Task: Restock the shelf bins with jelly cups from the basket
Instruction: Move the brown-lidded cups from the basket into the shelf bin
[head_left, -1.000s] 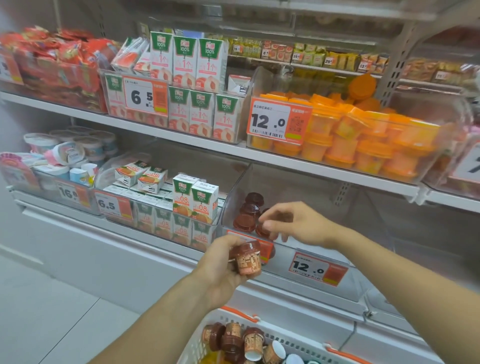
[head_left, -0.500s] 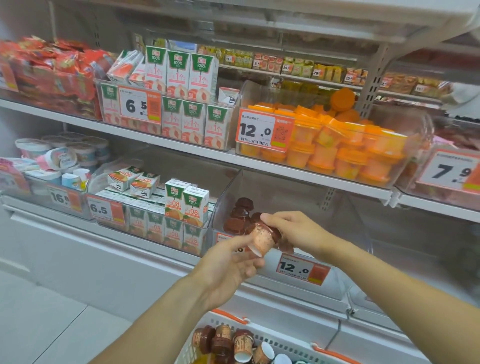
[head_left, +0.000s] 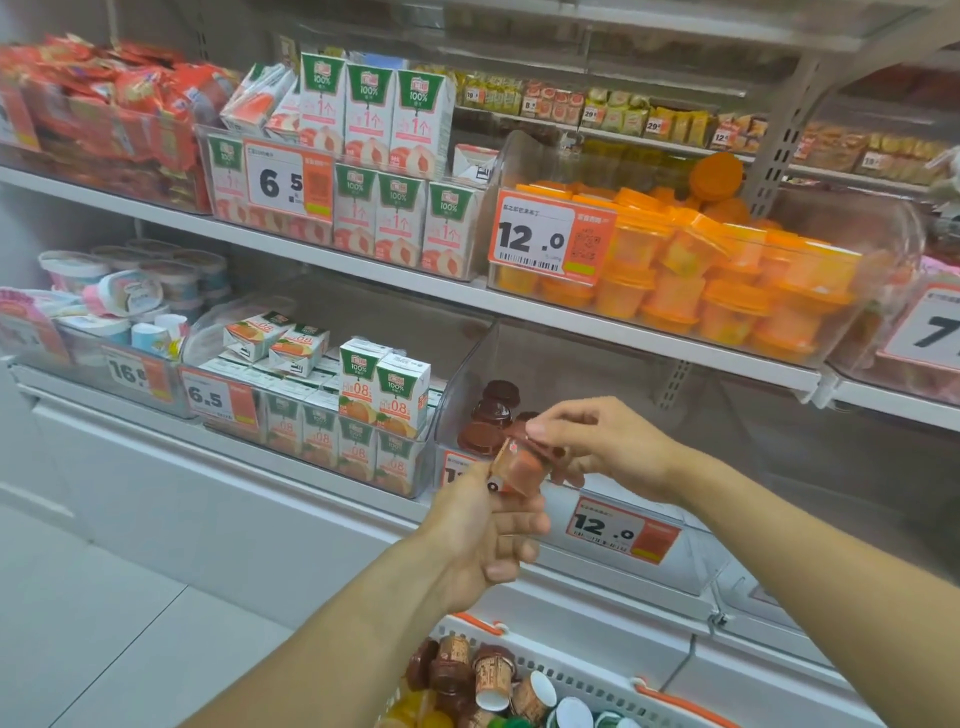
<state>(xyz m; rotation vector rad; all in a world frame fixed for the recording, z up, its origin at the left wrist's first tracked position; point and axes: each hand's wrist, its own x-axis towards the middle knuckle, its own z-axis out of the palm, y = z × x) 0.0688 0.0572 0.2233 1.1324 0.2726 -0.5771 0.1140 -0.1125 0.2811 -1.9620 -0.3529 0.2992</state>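
A brown jelly cup (head_left: 519, 470) lies tilted in the air in front of the lower shelf, between both hands. My right hand (head_left: 602, 447) pinches its dark lid end from above. My left hand (head_left: 483, 540) holds its lower end with thumb and fingertips. Just behind them is the clear shelf bin (head_left: 465, 374), with several brown jelly cups (head_left: 493, 415) in its front left corner. At the bottom edge, the white basket (head_left: 670, 693) with orange handles holds several more cups (head_left: 467, 670).
A 12.0 price tag (head_left: 621, 530) hangs on the bin's front. Juice cartons (head_left: 379, 405) fill the bin to its left, with yoghurt tubs (head_left: 130, 291) further left. Above it, a bin of orange jelly cups (head_left: 727, 291) sits on the upper shelf.
My left hand raised the brown cup from waist height to the bin's front. My right hand came out of the bin and took hold of the cup's lid end.
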